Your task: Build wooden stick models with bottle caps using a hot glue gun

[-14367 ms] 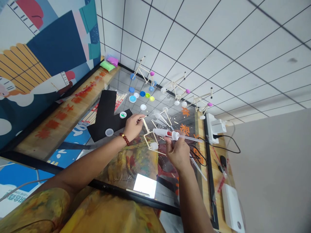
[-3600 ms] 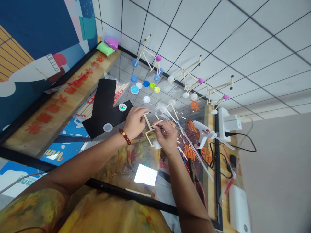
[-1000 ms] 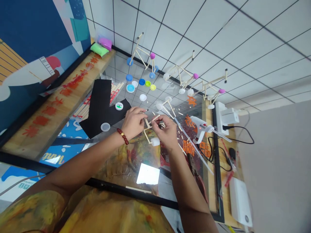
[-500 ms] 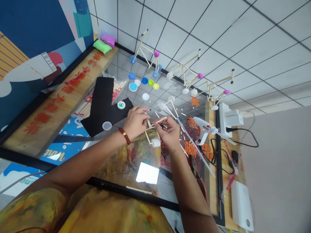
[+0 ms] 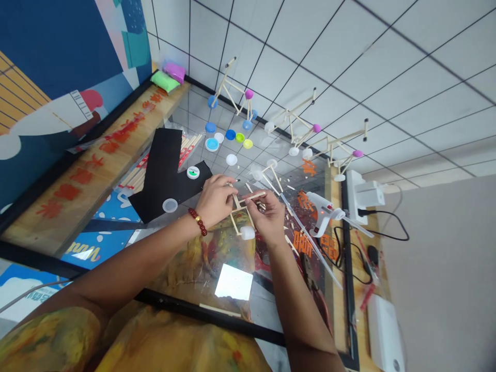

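Stick frame (image 5: 237, 206): in the middle of the glass tabletop (image 5: 180, 271), between the two hands, a white cap (image 5: 247, 233) at its near end.
Wooden border (image 5: 96, 181): along the left side, marked with orange-red characters.
Printed sticks (image 5: 135, 175): pale with red print, partly covered by the black sheet (image 5: 159, 165).
Packets: green packet (image 5: 165, 81) and purple packet (image 5: 175, 72) touching, at the far left corner.
Discs: white disc (image 5: 192, 172) with a green mark on the black sheet, translucent lid (image 5: 170, 205) at the sheet's lower edge.
Left hand (image 5: 217, 201): thumb and fingers pinching the upper part of the stick frame; bead bracelet (image 5: 198, 222) around the wrist.
Loose caps (image 5: 212, 144): blue, white and yellow ones, beyond the left hand.
Light stick (image 5: 257, 196): slanting across near the frame's crossbar; whether joined to it, I cannot tell.
Right hand (image 5: 268, 214): thumb and forefinger pinching the light stick.
Back row: blue-wheeled model (image 5: 234, 85), then two white-wheeled models (image 5: 289, 110), each bearing a magenta ball.
Pliers (image 5: 311, 279): just beside the right forearm, partly hidden.
Glue gun (image 5: 322, 206): white, lying right of the right hand, small red light showing.
Power strip (image 5: 356, 191): at the right edge, black plug inserted.
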Motion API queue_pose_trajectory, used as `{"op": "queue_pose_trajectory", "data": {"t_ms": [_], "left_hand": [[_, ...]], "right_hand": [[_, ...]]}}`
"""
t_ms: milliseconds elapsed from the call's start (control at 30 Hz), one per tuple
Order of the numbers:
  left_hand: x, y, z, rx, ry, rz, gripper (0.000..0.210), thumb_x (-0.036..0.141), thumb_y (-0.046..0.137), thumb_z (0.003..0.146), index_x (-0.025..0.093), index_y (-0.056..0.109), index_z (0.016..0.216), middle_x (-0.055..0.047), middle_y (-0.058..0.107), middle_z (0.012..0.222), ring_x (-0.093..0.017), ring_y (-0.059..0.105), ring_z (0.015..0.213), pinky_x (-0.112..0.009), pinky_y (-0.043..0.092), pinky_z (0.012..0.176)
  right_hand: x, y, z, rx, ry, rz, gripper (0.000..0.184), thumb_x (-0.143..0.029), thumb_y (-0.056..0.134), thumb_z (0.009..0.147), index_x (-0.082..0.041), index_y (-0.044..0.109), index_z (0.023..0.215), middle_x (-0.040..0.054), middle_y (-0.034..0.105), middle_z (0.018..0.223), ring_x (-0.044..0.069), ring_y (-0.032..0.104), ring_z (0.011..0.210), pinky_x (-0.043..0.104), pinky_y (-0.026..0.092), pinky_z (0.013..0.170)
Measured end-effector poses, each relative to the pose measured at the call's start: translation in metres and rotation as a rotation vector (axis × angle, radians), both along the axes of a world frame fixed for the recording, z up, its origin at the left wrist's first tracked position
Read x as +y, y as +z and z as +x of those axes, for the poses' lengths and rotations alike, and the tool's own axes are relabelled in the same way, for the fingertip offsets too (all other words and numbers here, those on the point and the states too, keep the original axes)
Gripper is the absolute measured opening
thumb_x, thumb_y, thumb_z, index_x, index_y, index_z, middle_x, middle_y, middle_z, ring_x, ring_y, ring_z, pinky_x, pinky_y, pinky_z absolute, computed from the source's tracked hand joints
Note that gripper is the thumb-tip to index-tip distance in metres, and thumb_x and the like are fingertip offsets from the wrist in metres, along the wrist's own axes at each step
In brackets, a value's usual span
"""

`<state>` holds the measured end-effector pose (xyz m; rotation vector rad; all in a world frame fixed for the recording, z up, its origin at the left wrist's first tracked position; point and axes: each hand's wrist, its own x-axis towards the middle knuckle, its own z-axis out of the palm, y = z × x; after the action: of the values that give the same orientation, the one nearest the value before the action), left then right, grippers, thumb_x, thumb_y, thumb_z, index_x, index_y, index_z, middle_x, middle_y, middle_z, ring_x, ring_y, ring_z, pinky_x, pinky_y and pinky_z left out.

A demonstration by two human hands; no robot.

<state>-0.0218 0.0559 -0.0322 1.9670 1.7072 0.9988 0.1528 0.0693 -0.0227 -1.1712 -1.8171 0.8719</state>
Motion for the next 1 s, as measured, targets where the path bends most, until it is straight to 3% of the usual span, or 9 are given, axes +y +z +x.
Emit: {"op": "queue_pose_trajectory", "data": {"t_ms": [433, 1000], "left_hand": [[0.000, 0.000, 0.000, 0.001, -0.004, 0.008, 0.025, 0.004, 0.060, 0.075, 0.022, 0.076, 0.083, -0.004, 0.070, 0.117, -0.026, 0.057, 0.115, -0.044, 0.047, 0.095], [0.000, -0.001, 0.000, 0.013, -0.010, 0.014, 0.026, 0.004, 0.059, 0.076, 0.022, 0.076, 0.084, -0.004, 0.070, 0.118, -0.026, 0.057, 0.115, -0.044, 0.047, 0.095]], "right_hand": [[-0.002, 0.012, -0.005, -0.176, 0.015, 0.121, 0.005, -0.023, 0.063, 0.086, -0.023, 0.068, 0.084, -0.0013, 0.071, 0.076, 0.016, 0.064, 0.070, 0.030, 0.046, 0.072], [-0.002, 0.012, -0.004, -0.293, 0.027, 0.225, 0.007, -0.021, 0.059, 0.088, -0.024, 0.062, 0.082, -0.0037, 0.066, 0.070, 0.015, 0.058, 0.066, 0.034, 0.039, 0.078]]}}
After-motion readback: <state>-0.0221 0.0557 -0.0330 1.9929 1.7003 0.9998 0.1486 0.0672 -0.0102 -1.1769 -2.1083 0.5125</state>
